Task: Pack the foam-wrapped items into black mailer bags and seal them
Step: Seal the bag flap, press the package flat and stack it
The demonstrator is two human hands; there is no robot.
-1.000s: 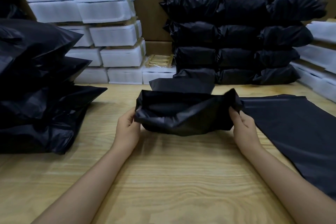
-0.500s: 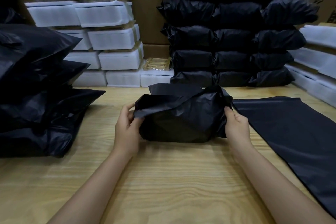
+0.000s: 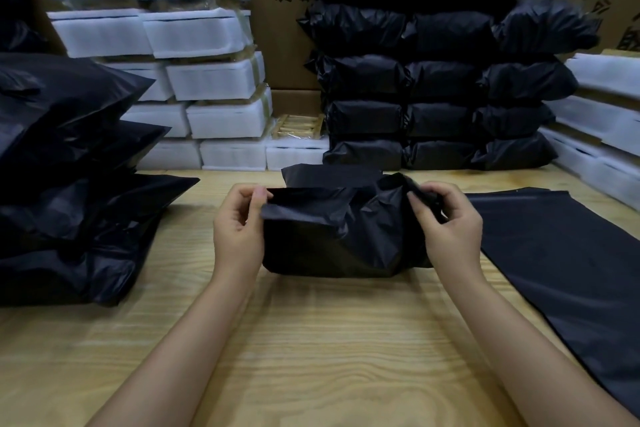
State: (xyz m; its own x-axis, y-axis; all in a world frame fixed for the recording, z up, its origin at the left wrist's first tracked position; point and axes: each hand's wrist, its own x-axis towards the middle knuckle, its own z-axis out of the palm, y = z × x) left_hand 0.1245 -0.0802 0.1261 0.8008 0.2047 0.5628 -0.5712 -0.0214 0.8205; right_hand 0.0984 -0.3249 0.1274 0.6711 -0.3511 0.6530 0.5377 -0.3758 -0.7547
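A filled black mailer bag [image 3: 343, 239] lies in the middle of the wooden surface [image 3: 311, 350], just in front of the person. Its content is not visible, the black plastic covers it fully. The left hand [image 3: 239, 229] pinches the left edge of the bag's upper flap between the thumb and the curled fingers. The right hand [image 3: 450, 225] grasps the bunched plastic at the right end of the same bag, with the fingers curled around the folds. The flap is lifted a little and is not pressed flat; behind it a second straight edge of the bag stands up.

To the right of the bag, flat empty mailer bags [image 3: 571, 260] are spread on the surface, near the right hand. At the back there is a stack of packed black parcels [image 3: 433, 80] in several rows. To the left of this stack are the foam-wrapped items [image 3: 204, 80], piled white blocks, and more white foam blocks [image 3: 602, 114] lie at the far right edge. A loose pile of black bags [image 3: 62, 184] fills the left side. Behind everything stands a cardboard box [image 3: 277, 28] with printed characters.
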